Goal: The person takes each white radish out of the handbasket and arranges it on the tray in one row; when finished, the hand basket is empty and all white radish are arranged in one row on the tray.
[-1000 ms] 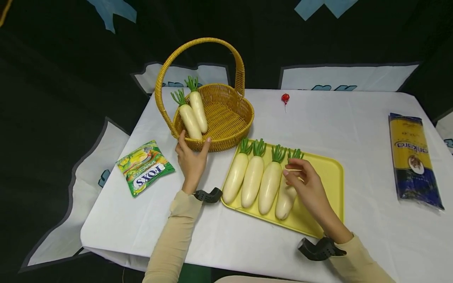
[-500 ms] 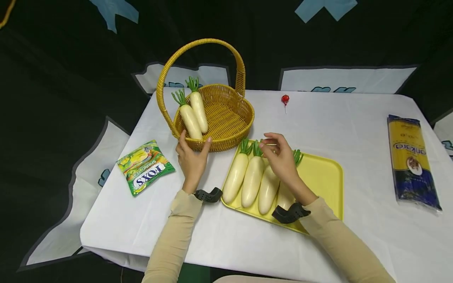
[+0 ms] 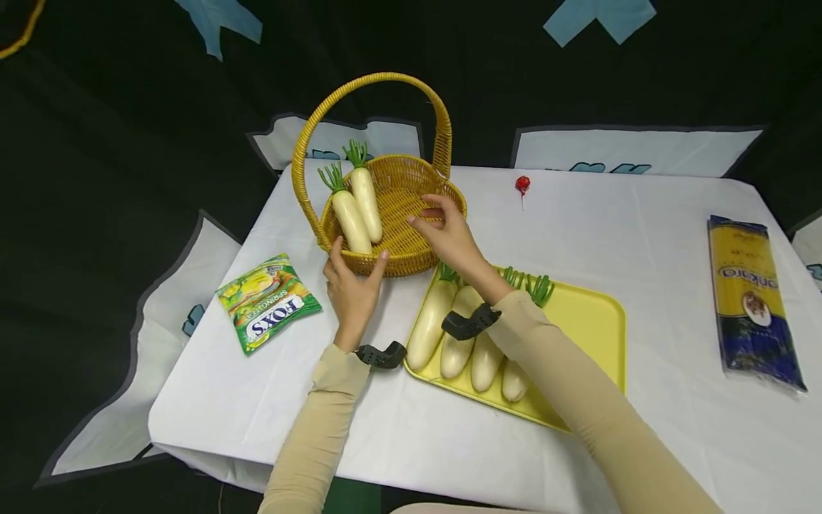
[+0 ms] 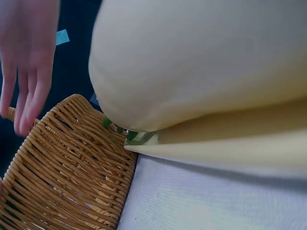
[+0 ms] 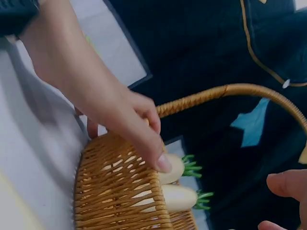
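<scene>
In the head view my left hand (image 3: 353, 296) grips the near left rim of a wicker basket (image 3: 411, 265). The right wrist view shows that thumb hooked over the rim. Two white radishes (image 3: 352, 223) with green tops lean inside the basket's left side. My right hand (image 3: 449, 232) hovers over the basket's right half, fingers loosely bent and holding nothing; in the left wrist view its fingers (image 4: 32, 103) point down beside the basket wall. Several more white radishes (image 3: 430, 325) lie side by side on a yellow tray (image 3: 599, 343), partly hidden under my right forearm.
A green FOX'S packet (image 3: 266, 303) lies left of my left hand. A red lollipop (image 3: 523, 185) is behind the tray, and a blue and yellow pack (image 3: 758, 300) lies at the far right. The basket's tall arched handle (image 3: 372, 77) rises over its opening.
My right hand has moved from above the rightmost radish on the tray, leftward and away from me, to over the basket. The left hand keeps its grip on the rim.
</scene>
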Demonstrator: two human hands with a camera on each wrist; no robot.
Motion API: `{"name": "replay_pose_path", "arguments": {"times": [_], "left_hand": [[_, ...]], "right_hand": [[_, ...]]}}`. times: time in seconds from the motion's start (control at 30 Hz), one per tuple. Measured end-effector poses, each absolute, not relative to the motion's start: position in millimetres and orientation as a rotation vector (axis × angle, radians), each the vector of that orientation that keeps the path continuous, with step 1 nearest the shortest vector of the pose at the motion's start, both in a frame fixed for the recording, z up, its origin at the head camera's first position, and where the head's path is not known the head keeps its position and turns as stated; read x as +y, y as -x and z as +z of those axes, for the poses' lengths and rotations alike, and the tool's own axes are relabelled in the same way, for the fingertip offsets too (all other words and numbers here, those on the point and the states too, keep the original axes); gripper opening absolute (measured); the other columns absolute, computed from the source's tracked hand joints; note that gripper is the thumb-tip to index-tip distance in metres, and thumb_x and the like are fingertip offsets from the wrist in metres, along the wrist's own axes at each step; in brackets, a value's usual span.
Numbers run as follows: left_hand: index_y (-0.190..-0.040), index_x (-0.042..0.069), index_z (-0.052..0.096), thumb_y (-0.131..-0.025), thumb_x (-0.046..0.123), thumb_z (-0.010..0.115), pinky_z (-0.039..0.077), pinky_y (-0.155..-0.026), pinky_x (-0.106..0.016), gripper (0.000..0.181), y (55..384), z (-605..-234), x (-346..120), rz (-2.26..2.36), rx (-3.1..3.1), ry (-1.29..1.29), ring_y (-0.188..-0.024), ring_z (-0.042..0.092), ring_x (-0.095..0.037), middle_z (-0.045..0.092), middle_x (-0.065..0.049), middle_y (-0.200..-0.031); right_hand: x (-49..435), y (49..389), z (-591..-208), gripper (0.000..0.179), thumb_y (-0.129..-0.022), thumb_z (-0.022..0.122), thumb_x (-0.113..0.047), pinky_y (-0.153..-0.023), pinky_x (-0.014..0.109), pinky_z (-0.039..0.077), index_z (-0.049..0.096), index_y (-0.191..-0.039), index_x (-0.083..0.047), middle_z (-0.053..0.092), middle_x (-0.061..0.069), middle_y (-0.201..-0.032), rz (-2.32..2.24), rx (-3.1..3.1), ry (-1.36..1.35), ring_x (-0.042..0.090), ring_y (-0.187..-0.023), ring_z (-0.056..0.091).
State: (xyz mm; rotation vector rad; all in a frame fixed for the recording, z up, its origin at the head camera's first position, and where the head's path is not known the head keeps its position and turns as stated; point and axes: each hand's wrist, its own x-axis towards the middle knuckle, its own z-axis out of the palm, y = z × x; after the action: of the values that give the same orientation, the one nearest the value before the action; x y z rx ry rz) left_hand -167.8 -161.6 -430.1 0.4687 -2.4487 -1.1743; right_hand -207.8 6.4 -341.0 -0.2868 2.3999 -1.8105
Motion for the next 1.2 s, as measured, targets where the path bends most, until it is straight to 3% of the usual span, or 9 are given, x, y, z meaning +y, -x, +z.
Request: {"name": "replay_pose_path", "arguments": {"times": [0.27, 0.4, 0.63, 0.77, 1.2], "left_hand": [[-0.142, 0.025, 0.019, -0.073, 0.069, 0.054, 0.025, -0.099, -0.054, 0.089, 168, -431, -160, -1.160, -2.447, -0.471, -0.122, 0.034, -0.042, 0.027, -0.024, -0.137], [-0.142, 0.025, 0.019, -0.073, 0.069, 0.055, 0.025, -0.099, -0.053, 0.089, 167, -430, -156, -1.161, -2.448, -0.481, -0.122, 0.035, -0.042, 0.028, -0.024, -0.137], [-0.142, 0.024, 0.019, -0.073, 0.070, 0.054, 0.024, -0.100, -0.055, 0.090, 167, -429, -159, -1.166, -2.449, -0.480, -0.124, 0.032, -0.041, 0.026, -0.024, -0.138], [-0.142, 0.026, 0.019, -0.073, 0.070, 0.054, 0.024, -0.099, -0.055, 0.089, 164, -428, -165, -1.152, -2.447, -0.498, -0.123, 0.033, -0.042, 0.026, -0.024, -0.138], [-0.142, 0.027, 0.019, -0.072, 0.072, 0.052, 0.023, -0.100, -0.056, 0.089, 166, -429, -162, -1.187, -2.461, -0.502, -0.123, 0.032, -0.045, 0.025, -0.024, -0.139]], "right_hand": [[-26, 250, -350, 0.059, -0.088, 0.056, -0.036, -0.084, 0.036, 0.047, 0.033, -0.137, -0.013, 0.050, 0.011, -0.124, -1.726, 2.436, 0.135, 0.024, -0.109, 0.053], [-38, 263, -355, 0.068, -0.088, 0.056, -0.035, -0.087, 0.040, 0.046, 0.022, -0.142, -0.011, 0.046, 0.017, -0.129, -1.710, 2.424, 0.093, 0.028, -0.112, 0.051], [-53, 278, -365, 0.078, -0.088, 0.057, -0.031, -0.105, 0.044, 0.031, 0.007, -0.145, -0.010, 0.027, 0.019, -0.146, -1.607, 2.401, 0.045, 0.032, -0.133, 0.030], [-61, 280, -369, 0.082, -0.088, 0.057, -0.028, -0.109, 0.043, 0.025, 0.003, -0.145, -0.008, 0.019, 0.018, -0.149, -1.575, 2.346, 0.095, 0.031, -0.137, 0.023], [-67, 283, -382, 0.077, -0.089, 0.055, -0.018, -0.108, 0.042, 0.028, 0.003, -0.146, -0.009, 0.021, 0.017, -0.149, -1.336, 2.394, 0.344, 0.030, -0.135, 0.027]]}}
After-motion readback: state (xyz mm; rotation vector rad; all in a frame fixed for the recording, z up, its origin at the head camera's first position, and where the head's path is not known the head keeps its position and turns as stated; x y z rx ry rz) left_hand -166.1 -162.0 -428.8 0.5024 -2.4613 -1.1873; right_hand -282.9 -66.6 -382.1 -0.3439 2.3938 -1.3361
